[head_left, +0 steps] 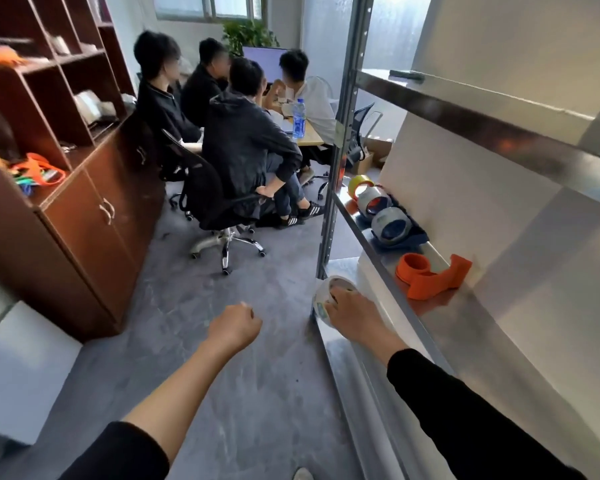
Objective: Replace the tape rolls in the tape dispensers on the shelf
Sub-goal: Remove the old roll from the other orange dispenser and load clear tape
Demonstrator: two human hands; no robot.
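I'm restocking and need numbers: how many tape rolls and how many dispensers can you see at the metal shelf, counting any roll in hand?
Tape rolls: 4: yellow roll, two clear rolls on dispensers, clear roll in the right hand.
Dispensers: 3: empty orange plastic dispenser, two loaded ones.
Total: 7.

Both arms of the person enter from the lower edge of the view. Each wears a black long sleeve of plain, matte fabric with no visible print, logo, buttons or cuffs that can be told. The left sleeve is pushed well up, ending near the elbow, so that most of the forearm is bare. The right sleeve ends lower, partway down the forearm, leaving the wrist bare. The left hand and the right hand are bare: no gloves, rings, watch or bands visible. A pale shoe tip shows at the bottom edge.
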